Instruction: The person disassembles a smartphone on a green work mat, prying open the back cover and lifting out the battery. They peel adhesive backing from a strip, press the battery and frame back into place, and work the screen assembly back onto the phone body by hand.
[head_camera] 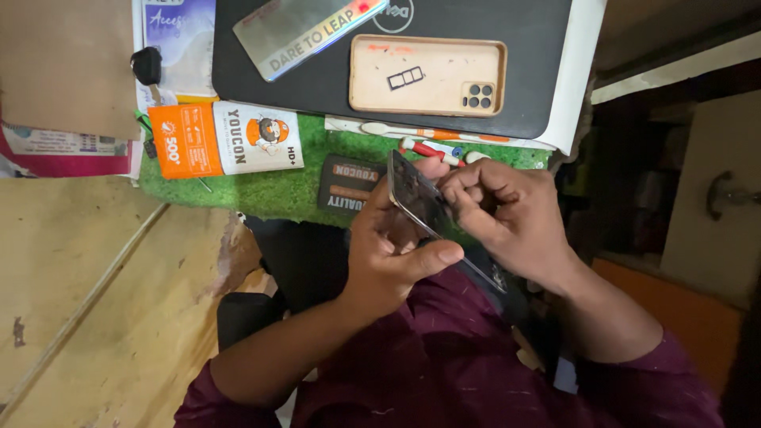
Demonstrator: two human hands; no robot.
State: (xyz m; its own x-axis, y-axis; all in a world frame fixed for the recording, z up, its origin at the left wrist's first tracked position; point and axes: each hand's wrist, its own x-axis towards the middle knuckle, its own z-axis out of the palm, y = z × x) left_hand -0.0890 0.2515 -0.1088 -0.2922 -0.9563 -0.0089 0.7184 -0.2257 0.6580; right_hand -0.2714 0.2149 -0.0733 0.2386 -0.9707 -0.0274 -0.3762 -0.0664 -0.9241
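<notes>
1. I see my left hand (392, 261) gripping a dark phone (428, 208) by its edge, the fingers wrapped behind it and the thumb pressed along the near side.
2. My right hand (507, 214) has its fingers (468, 184) bunched tight at the phone's upper face, pinching or picking at something too small for me to make out.
3. The phone sits tilted in the air between both hands, above my lap and just off the near edge of the green mat (277, 190).
4. The risk I judge: the phone is held on a slant with nothing beneath it, so a slip of the left thumb could drop it to the floor.
5. Any tiny part freed by the right fingers could fall into the mat's pile or my dark red clothing and be lost.
6. Further out lie a tan phone case (428, 75) on a black laptop (317, 79), an orange and white box (226, 139) and a red-handled tool (432, 149).
</notes>
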